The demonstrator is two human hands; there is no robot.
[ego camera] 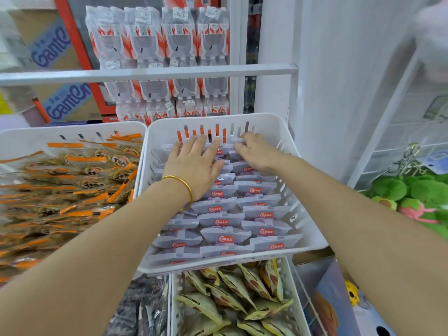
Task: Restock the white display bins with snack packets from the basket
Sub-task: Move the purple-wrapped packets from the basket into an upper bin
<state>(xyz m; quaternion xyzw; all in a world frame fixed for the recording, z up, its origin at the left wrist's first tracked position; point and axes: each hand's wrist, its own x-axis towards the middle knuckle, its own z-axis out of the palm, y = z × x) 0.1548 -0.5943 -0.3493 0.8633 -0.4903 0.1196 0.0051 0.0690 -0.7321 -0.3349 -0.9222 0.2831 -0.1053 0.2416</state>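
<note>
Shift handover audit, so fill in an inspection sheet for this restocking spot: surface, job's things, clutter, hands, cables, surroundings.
Surface: white bin, slotted walls, tiered above a lower bin.
Job's things: pale packets in neat rows fill the white bin; basket not in view.
Clutter: nothing seen.
Hands: left hand flat on the packets, fingers straight; right hand fingers curled on a back-row packet.
Cables: nothing seen.
Surroundings: orange-trimmed packets in the left bin, yellow-green packets below, bottled water packs behind, plush toys at right.
</note>
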